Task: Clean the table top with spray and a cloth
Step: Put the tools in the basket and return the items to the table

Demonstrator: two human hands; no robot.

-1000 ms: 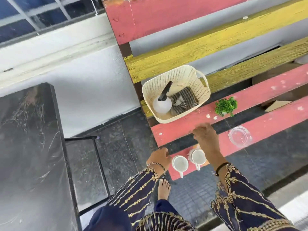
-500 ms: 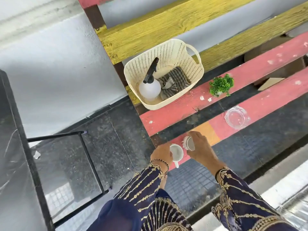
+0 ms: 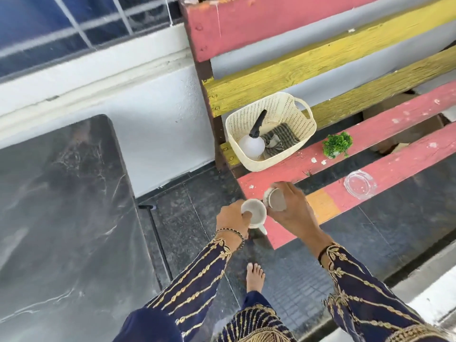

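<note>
Cleaning has not begun. The left hand grips a white cup; the right hand is clenched around a second cup — both above the slatted table top. The spray bottle and cloth lie untouched in the basket — clearing, spraying and wiping remain.

Dark speckled floor tiles, white wall, barred window, red-and-yellow slatted bench, daylight
</note>
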